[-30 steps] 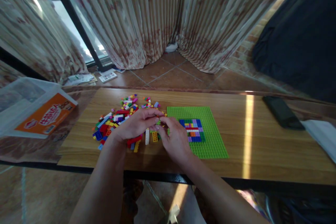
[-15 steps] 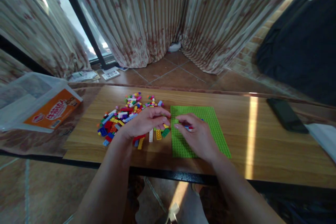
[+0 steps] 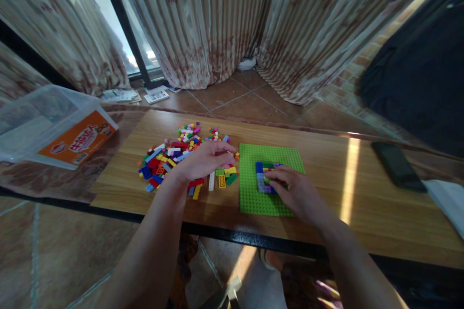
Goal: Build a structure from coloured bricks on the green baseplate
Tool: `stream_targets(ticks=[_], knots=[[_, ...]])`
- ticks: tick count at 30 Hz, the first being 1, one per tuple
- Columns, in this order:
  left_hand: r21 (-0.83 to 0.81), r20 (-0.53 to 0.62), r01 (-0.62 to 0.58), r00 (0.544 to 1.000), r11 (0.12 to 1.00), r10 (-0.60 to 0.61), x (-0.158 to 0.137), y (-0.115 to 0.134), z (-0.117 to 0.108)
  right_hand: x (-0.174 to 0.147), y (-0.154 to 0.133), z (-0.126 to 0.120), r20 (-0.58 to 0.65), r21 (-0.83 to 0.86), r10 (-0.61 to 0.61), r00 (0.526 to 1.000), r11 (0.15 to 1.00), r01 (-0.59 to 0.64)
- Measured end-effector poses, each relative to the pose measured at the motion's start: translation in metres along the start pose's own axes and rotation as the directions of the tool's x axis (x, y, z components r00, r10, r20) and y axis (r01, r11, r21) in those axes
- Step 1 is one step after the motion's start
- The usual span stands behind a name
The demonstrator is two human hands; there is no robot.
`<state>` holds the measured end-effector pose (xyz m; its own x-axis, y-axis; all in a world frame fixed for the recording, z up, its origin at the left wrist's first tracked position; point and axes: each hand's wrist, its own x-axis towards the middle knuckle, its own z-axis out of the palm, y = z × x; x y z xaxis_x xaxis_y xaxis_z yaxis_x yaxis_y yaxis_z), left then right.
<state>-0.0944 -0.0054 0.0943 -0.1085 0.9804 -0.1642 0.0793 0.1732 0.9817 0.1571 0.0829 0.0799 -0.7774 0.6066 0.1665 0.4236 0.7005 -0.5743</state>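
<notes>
My right hand (image 3: 295, 188) reaches over the green baseplate (image 3: 250, 203). Its thumb and forefinger pinch a small lime-green brick (image 3: 267, 180) inside a frame of bricks (image 3: 260, 178) built on the plate. Blue, light blue, dark green and purple pieces show in that frame; its right part is hidden behind my fingers. My left hand (image 3: 205, 158) hovers above the right side of a loose pile of coloured bricks (image 3: 177, 149), fingers stretched and apart, with nothing visible in them. A yellow brick (image 3: 222, 181) and a white strip (image 3: 211, 181) lie below it.
A clear plastic box (image 3: 54, 101) with an orange label lies at the left end of the wooden table (image 3: 326, 164). A dark phone (image 3: 398, 166) and a white sheet (image 3: 444, 198) are at the right. Striped curtains (image 3: 217, 24) hang beyond the table.
My right hand has moved right and away from my left hand, uncovering the left side of the brick frame. The left hand stays over the pile. The camera view has shifted slightly.
</notes>
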Motion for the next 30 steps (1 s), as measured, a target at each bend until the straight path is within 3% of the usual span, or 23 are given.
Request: stream_targets(ticks=[10, 30], knots=[[0.046, -0.016, -0.014, 1.0, 0.999, 0.014, -0.0001, -0.0004, -0.0038, 0.0009, 0.0033, 0.0028, 0.026, -0.039, -0.044, 0.999, 0.998, 0.045], [0.183, -0.021, -0.055, 0.998, 0.981, 0.06, -0.0008, -0.0007, -0.0047, 0.0021, 0.0026, 0.0052, 0.014, -0.105, -0.008, 1.0, 0.994, 0.009]])
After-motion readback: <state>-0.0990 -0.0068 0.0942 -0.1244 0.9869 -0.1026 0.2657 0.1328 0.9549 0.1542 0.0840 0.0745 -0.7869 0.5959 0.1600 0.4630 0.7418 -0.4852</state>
